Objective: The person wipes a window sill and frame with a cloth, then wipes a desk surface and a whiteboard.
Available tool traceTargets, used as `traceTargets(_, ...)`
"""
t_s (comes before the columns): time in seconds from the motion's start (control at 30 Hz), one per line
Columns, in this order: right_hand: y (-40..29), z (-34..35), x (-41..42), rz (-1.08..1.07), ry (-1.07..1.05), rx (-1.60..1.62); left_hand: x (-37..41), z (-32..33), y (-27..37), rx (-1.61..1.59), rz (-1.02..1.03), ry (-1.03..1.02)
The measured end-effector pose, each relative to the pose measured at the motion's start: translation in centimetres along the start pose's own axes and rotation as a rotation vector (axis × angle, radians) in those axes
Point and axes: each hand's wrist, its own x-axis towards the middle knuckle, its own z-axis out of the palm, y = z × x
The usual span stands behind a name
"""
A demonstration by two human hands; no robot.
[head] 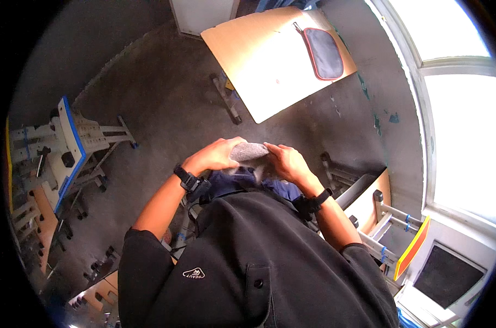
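In front of my waist, my left hand grips the left end of a fuzzy grey piece, which looks like folded cloth or felt. My right hand has its fingertips at the right end of the same grey piece. The piece hangs in the air between both hands, over dark blue cloth at my lap. Its underside is blurred and partly hidden. Each wrist wears a black strap with a small device.
Ahead stands a wooden-topped desk bearing a dark pouch with red piping. Desk frames with a blue-edged panel are at the left. An upturned desk is at the right, below the windows.
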Motion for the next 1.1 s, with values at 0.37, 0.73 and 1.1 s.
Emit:
traceTargets(0.37,-4.0,-0.9,10.2,0.074,-0.039,0.113,0.4,-10.0,-1.2,0.180,-0.093,0.243)
traceTargets(0.73,-2.7,-2.3,23.6,0.060,-0.059,0.238,5.9,-21.4,-0.9,0.182,-0.172,0.037)
traceTargets(1.1,-1.2,-4.9,26.9,0.097,0.037,0.633,13.4,-28.7,0.0,0.001,-0.299,-0.054)
